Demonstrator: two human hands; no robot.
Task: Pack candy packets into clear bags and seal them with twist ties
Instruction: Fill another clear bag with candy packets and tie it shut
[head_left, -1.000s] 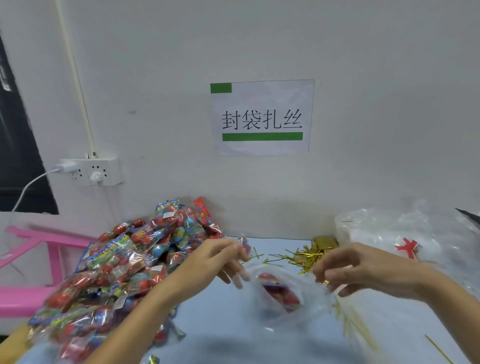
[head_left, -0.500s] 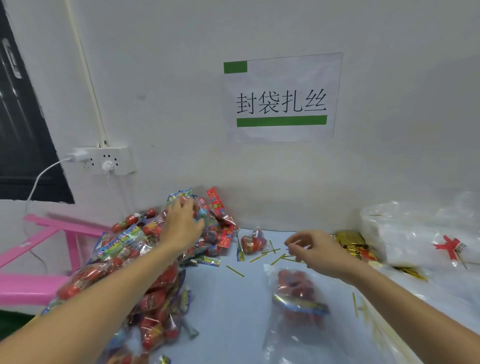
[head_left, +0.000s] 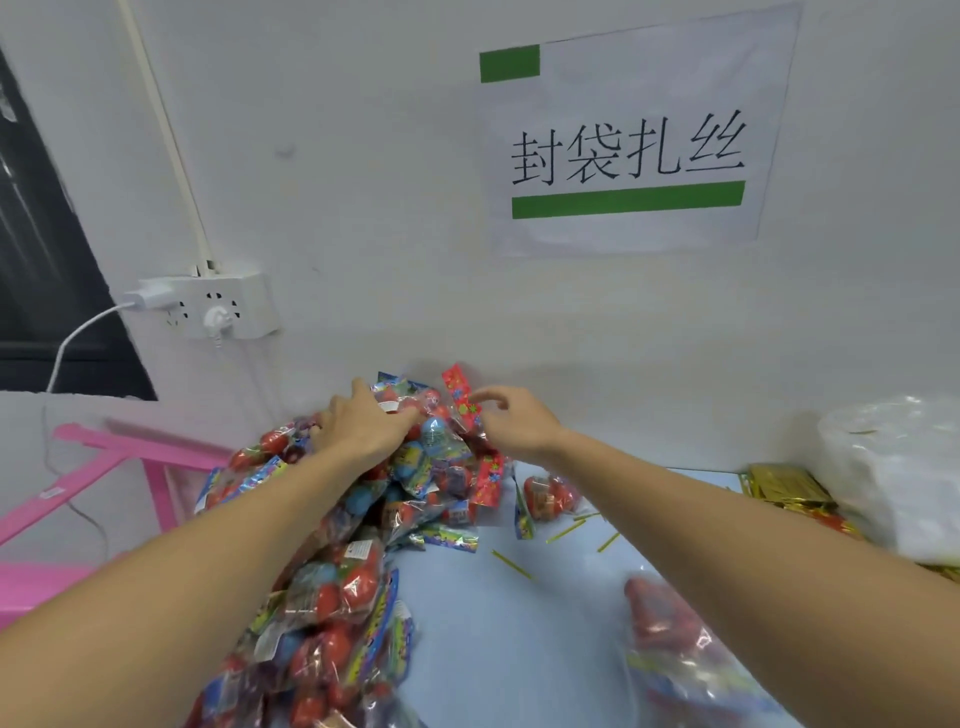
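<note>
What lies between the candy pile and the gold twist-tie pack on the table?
In the head view, one stray candy packet and loose twist ties on the blue table.
</note>
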